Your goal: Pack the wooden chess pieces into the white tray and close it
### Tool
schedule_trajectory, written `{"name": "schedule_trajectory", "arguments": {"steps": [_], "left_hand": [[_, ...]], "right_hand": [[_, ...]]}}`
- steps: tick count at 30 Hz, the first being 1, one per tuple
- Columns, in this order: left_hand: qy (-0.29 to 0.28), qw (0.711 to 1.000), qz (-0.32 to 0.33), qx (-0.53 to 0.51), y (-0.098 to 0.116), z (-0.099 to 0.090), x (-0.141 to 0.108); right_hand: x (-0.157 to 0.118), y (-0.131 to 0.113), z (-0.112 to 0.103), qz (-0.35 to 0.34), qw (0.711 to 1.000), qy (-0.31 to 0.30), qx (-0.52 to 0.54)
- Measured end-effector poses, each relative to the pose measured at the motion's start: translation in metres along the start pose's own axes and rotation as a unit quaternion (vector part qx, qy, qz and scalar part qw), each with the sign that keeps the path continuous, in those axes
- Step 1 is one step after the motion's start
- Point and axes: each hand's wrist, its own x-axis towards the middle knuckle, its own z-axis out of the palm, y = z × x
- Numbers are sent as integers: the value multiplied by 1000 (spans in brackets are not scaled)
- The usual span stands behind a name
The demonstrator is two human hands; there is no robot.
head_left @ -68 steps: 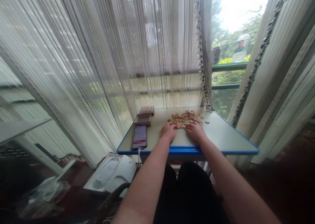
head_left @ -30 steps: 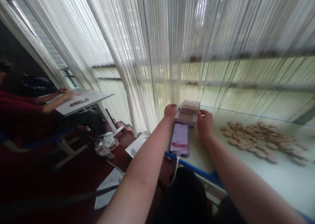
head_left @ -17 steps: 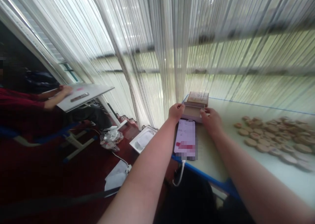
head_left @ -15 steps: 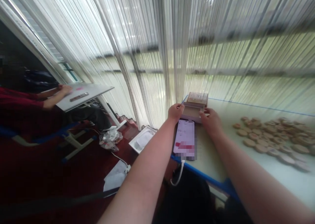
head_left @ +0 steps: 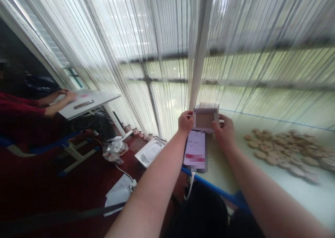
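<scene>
Between my two hands is a small open cardboard box (head_left: pixel 205 120), tilted so its brown inside faces me. My left hand (head_left: pixel 186 121) grips its left side with curled fingers. My right hand (head_left: pixel 225 129) holds the right side, thumb at the front edge. Behind it stands another box with a printed top (head_left: pixel 209 105), mostly hidden. Just below the held box, a phone (head_left: pixel 195 149) lies on the table with its screen lit and a white cable (head_left: pixel 191 185) plugged in. Right of my right hand, many round wooden discs (head_left: pixel 282 145) lie in a loose heap.
The pale table (head_left: pixel 225 171) has a blue edge. Left on the floor are a white open box (head_left: pixel 151 151), crumpled plastic (head_left: pixel 115 150) and white sheets (head_left: pixel 117 192). Another person in a red sleeve (head_left: pixel 21 105) sits at a white desk (head_left: pixel 99 100). Sheer curtains (head_left: pixel 157 29) hang ahead.
The box in my hands has been raised and tilted, so more of its inside shows and it covers more of the box behind. The view has shifted slightly.
</scene>
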Motion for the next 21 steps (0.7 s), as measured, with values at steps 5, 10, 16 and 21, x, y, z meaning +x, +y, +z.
{"name": "schedule_trajectory", "arguments": {"steps": [5,10,16,21], "left_hand": [[6,999,-1,-52,13,-3,0],[-76,994,10,-83,40,6,-3],[-221,970,79,-57,77,48,-43],[-245,963,114,-15,102,78,-87]], "right_hand": [[1,-19,-14,14,998,22,52],[12,-26,-62,59,993,-16,97],[-4,-16,-146,139,990,34,9],[-38,-9,-205,148,985,9,-85]]}}
